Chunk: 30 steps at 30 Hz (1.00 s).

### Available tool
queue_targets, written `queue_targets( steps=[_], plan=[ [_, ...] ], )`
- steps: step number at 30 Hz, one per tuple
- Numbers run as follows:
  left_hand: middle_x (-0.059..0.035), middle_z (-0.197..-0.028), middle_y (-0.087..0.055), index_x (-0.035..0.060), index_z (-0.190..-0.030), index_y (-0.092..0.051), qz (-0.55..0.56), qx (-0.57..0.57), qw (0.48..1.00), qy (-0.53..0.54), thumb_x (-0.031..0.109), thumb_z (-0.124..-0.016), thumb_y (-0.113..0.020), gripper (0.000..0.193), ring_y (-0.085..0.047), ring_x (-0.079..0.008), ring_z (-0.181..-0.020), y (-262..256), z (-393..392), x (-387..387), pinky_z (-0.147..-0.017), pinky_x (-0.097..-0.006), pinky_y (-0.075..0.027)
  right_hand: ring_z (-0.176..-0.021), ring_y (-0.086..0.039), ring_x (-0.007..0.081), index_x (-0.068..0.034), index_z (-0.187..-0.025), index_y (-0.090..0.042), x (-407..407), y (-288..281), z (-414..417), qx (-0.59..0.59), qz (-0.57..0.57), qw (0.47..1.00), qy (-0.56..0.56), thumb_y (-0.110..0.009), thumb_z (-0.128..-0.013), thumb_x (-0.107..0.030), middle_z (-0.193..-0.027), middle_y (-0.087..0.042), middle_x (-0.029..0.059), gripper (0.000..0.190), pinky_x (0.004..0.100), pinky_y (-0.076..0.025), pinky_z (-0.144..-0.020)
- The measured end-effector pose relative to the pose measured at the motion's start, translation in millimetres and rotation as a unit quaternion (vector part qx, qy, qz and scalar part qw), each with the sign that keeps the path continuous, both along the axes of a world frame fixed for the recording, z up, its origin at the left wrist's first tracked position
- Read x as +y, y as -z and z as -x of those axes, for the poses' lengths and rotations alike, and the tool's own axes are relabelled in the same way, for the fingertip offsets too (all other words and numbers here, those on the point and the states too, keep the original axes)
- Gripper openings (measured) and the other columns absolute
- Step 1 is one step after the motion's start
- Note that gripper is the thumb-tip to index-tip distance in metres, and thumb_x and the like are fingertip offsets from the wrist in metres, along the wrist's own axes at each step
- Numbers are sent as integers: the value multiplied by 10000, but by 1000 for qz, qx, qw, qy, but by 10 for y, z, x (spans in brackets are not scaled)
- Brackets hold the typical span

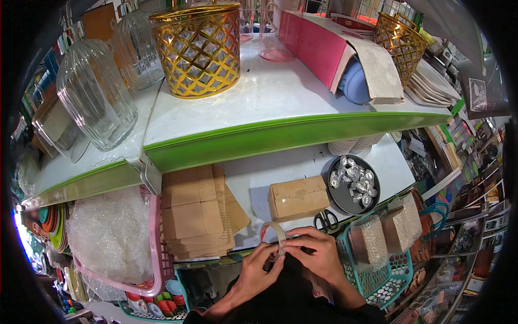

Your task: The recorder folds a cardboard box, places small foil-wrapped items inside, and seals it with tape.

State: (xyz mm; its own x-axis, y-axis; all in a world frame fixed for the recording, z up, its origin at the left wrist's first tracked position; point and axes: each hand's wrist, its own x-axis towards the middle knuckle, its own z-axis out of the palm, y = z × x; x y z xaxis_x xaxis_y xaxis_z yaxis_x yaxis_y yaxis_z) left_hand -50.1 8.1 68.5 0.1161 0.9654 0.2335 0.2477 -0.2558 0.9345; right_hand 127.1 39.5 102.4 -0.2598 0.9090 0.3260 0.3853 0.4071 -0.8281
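Observation:
My left hand [261, 261] grips a roll of clear adhesive tape [272, 227] by its lower part, over the front edge of the lower shelf. My right hand [313, 251] has its fingertips on the right side of the same roll; whether they pinch the tape's end is too small to tell. Just beyond the hands stands a closed small cardboard box [299, 198]. Black-handled scissors [325, 221] lie by its right front corner. Behind them, a dark round tray [374, 182] holds several small silver metal pieces [356, 180].
Flat cardboard pieces [194, 214] are stacked left on the lower shelf. A pink basket [156, 243] holds bubble wrap. At right, a teal basket [398, 279] carries bubble-wrapped boxes [370, 243]. The upper shelf's green edge [283, 133] overhangs, bearing glass jars [97, 93] and a gold-patterned container [198, 52].

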Motion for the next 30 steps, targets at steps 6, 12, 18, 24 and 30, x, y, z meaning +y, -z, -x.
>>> queue_targets(
  steps=[6,12,18,24,30],
  plan=[
    [-86,-825,-599,-20,-1080,-662,-14,-5,1000,9,19,-829,-725,262,-565,-144,-634,44,-2,11,-557,-269,-472,-863,-713,214,-52,-932,-766,30,-15,-15,-47,-22,999,-5,-774,-780,-36,-995,-716,97,153,315,-578,-737],
    [-86,-820,-600,-23,-1066,-660,6,1,1000,3,19,-826,-726,252,-562,-148,-619,4,5,9,-552,-270,-470,-796,-690,217,-74,-904,-729,44,35,3,-111,-111,988,7,-769,-791,-112,-979,-703,30,126,320,-561,-665],
    [-79,-804,-594,-18,-1060,-665,12,4,1000,2,27,-830,-726,242,-545,-139,-597,35,1,15,-534,-270,-451,-776,-682,229,-66,-911,-676,50,39,38,-160,-117,980,16,-751,-808,-114,-934,-688,40,136,329,-557,-642],
    [-55,-782,-571,-16,-1091,-677,17,-3,1000,-2,17,-835,-719,262,-472,-94,-575,60,4,19,-512,-250,-395,-811,-686,234,-78,-939,-695,64,69,-36,-96,-59,994,6,-755,-809,-120,-982,-691,44,148,336,-563,-666],
    [-59,-786,-580,-15,-1109,-673,15,-9,1000,-4,22,-843,-717,273,-491,-95,-579,92,-10,11,-516,-247,-411,-834,-688,218,-98,-946,-741,60,49,-37,-106,-98,990,-7,-772,-785,-101,-1018,-694,33,164,330,-569,-694]
  ],
)
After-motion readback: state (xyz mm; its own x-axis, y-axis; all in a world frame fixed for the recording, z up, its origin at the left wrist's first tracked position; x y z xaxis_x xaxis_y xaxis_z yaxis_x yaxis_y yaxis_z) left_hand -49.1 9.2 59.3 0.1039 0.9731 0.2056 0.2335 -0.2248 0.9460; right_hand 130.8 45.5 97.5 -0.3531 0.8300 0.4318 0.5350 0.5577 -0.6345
